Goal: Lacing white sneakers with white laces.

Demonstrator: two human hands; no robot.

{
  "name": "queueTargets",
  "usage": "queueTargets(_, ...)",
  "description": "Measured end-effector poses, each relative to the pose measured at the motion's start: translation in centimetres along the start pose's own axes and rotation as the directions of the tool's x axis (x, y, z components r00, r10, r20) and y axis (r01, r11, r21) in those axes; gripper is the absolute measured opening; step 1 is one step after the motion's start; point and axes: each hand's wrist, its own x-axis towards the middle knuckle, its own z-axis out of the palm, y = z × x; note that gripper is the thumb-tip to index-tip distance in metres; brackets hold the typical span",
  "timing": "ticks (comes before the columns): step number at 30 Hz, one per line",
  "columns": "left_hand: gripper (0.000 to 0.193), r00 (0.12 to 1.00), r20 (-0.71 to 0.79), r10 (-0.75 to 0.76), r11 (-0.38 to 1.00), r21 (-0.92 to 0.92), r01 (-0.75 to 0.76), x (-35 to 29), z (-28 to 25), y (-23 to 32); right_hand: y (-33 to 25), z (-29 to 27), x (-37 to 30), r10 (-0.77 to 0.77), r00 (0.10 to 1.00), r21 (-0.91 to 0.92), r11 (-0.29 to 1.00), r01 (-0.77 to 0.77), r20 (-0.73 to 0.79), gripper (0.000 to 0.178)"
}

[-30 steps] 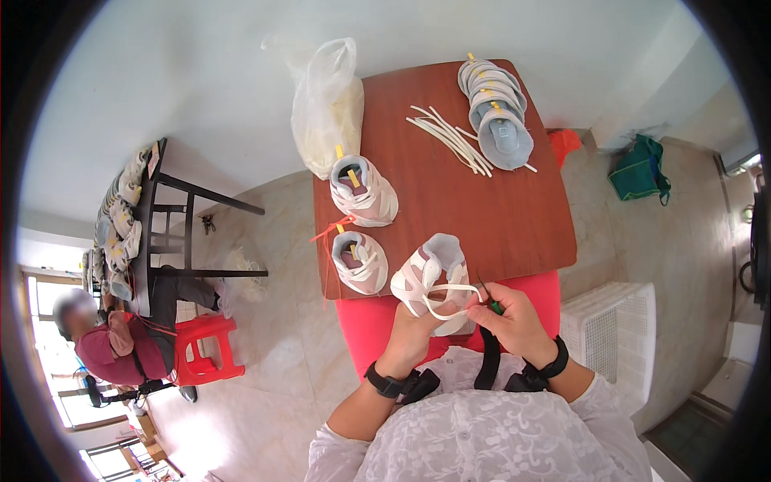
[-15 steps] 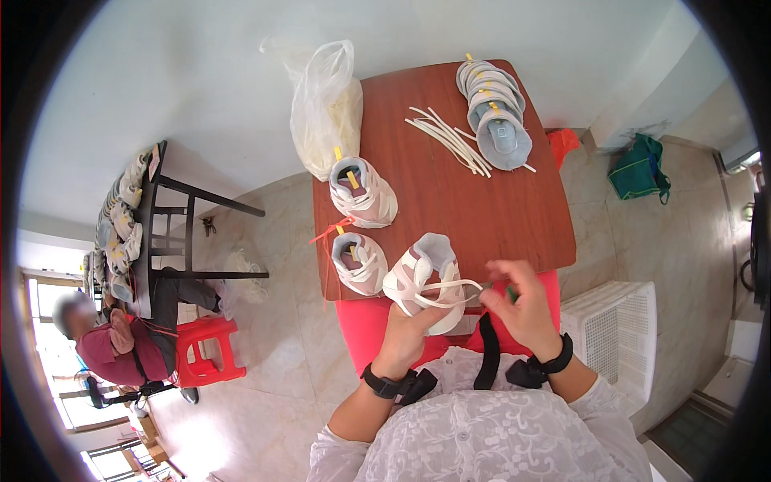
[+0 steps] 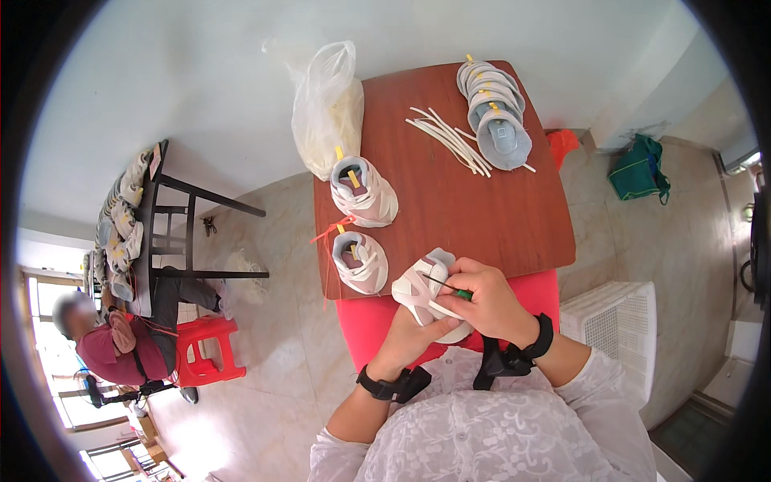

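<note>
Just in front of the table's near edge, my left hand (image 3: 408,339) grips a white and pink shoe upper (image 3: 412,291) from below, its grey lining showing. My right hand (image 3: 496,304) is closed around a green-handled awl (image 3: 463,295); its thin metal shaft points left against the lace area of the upper. My right fingers cover part of the upper and its lace. Two similar laced uppers, one nearer (image 3: 359,263) and one farther (image 3: 364,193), stand along the table's left edge, with yellow tabs and a red string by them.
On the brown table (image 3: 482,213) lie loose white laces (image 3: 450,140) and a row of nested uppers (image 3: 499,120). A clear plastic bag (image 3: 325,112) stands at the far left corner. A white basket (image 3: 610,337) sits at right. A person (image 3: 120,345) works at another table on the left.
My right hand has moved left onto the upper, bringing the awl's shaft against it. The lace that stretched toward that hand is now mostly hidden. The upper has turned slightly.
</note>
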Motion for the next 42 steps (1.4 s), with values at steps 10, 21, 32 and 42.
queueTargets(10, 0.031, 0.955, -0.292, 0.046, 0.976, -0.191, -0.105, -0.3, -0.3, -0.9, 0.1, 0.7, -0.2, 0.094, 0.992, 0.096, 0.992, -0.086, -0.089, 0.011)
queueTargets(21, 0.034, 0.954, -0.281, 0.106, 0.972, -0.173, -0.159, -0.7, 0.2, -1.4, -0.9, 0.4, 0.0, 0.047, 0.992, -0.1, 0.993, -0.059, -0.121, 0.014)
queueTargets(32, 0.032, 0.953, -0.294, 0.075, 0.931, -0.322, -0.172, -0.2, -0.3, -1.6, -0.7, 0.8, 0.1, 0.086, 0.993, -0.106, 0.99, -0.094, -0.075, 0.016)
queueTargets(42, 0.033, 0.926, -0.363, 0.1, 0.93, -0.296, -0.216, 0.1, -1.2, -1.0, -1.5, -1.8, -2.6, 0.113, 0.988, 0.098, 0.987, -0.124, 0.103, 0.017)
